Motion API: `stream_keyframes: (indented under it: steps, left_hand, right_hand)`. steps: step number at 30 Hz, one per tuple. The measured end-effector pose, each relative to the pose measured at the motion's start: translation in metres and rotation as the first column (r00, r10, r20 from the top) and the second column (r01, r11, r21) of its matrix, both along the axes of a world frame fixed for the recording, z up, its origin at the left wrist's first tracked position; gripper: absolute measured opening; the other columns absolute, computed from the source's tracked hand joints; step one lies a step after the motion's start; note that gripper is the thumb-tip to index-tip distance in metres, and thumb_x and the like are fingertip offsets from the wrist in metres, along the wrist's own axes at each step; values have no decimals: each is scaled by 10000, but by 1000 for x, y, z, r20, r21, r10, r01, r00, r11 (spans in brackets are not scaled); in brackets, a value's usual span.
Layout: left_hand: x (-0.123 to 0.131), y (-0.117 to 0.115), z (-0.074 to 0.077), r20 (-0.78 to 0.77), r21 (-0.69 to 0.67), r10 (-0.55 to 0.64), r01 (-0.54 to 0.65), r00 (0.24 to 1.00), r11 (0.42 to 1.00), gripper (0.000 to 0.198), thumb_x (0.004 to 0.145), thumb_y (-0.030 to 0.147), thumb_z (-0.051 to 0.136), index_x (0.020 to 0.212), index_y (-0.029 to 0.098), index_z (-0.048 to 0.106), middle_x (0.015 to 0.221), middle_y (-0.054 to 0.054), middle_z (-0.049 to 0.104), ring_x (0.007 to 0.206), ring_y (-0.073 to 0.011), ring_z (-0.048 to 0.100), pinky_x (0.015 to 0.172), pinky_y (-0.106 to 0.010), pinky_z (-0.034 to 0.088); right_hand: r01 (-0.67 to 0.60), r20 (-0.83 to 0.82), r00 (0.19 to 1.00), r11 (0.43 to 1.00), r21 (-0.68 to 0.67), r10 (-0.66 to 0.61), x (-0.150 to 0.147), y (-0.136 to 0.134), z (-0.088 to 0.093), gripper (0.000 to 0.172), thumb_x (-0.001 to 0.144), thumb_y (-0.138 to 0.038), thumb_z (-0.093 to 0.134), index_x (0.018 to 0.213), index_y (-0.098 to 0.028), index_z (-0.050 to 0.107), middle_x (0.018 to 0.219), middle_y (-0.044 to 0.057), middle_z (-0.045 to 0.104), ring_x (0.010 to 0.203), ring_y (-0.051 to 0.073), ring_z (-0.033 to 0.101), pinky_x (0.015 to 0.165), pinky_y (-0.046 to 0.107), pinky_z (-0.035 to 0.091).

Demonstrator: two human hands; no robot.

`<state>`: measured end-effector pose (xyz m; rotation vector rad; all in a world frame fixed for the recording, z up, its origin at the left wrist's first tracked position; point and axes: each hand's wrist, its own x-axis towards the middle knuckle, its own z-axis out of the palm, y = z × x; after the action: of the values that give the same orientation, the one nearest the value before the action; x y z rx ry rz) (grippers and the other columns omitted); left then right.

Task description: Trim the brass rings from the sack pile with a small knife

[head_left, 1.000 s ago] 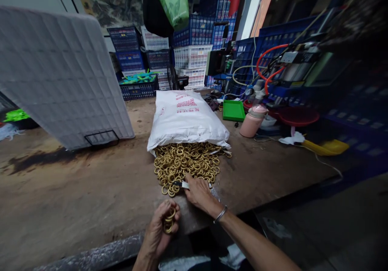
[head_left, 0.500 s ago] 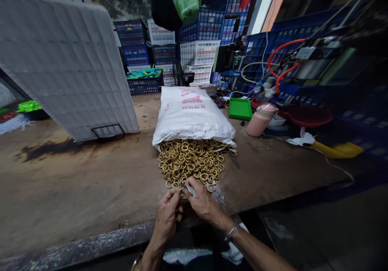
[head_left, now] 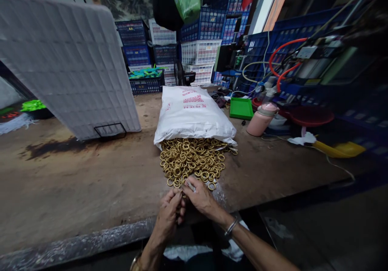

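Observation:
A pile of gold-coloured rings (head_left: 194, 162) spills from the mouth of a white sack (head_left: 194, 115) with red print. At the near edge of the pile, my left hand (head_left: 170, 208) is closed in a pinch, with a bit of a gold ring showing at the fingertips. My right hand (head_left: 201, 198) is closed around a small pale, narrow piece (head_left: 190, 186), its kind unclear, and meets the left fingertips. Between the hands the exact contact is hidden by the fingers.
A tall pale padded panel (head_left: 75, 69) stands on the wooden table (head_left: 91, 186) at left. To the right are a green tray (head_left: 241, 108), a pink bottle (head_left: 261, 120), a yellow scoop (head_left: 339, 149) and a machine with orange hoses (head_left: 315, 61). Crates (head_left: 201, 52) are stacked behind.
Both hands stay together at the pile's near edge with only slight finger movement. The pale piece in my right hand has turned a little. The whole view has shifted slightly.

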<state>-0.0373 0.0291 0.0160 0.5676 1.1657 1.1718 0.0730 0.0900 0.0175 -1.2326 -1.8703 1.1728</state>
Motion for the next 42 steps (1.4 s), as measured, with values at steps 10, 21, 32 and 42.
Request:
stream_keyframes:
  steps: [10,21,32,42]
  left_hand:
    - [1,-2,-3,1,35,49,-49,999,998,318,686,467,597,706,184,455,557,69,466,364,-26,370,313,-121,210]
    - [0,4,2,-237,107,76,-52,968,993,409,616,562,590,665,171,481,483,75,446,340,-27,336,324,-142,248]
    - [7,-43,5,4,-59,-372,372,928,927,310,706,469,568,678,172,484,478,49,510,304,-31,338,298,-148,188]
    - [14,-61,-68,244,-583,13,136,970,801,158,720,250,578,666,103,555,481,-9,560,363,-69,471,336,-149,282]
  right_hand:
    - [-2,77,997,1000,-2,2,5,-2,1,201,812,-270,362,636,-192,424,566,-35,460,540,96,429,529,200,305]
    - [-261,526,844,935,241,100,13,-14,-7,243,666,-94,403,866,-201,491,670,1,575,608,132,509,539,236,225]
    - [-157,642,766,962,223,-24,32,-3,-27,215,723,-128,403,914,-183,488,705,18,590,636,145,523,546,253,207]
    - [-104,631,772,967,234,-70,14,-14,-15,166,805,-314,478,937,-215,484,797,21,639,716,160,579,573,250,228]
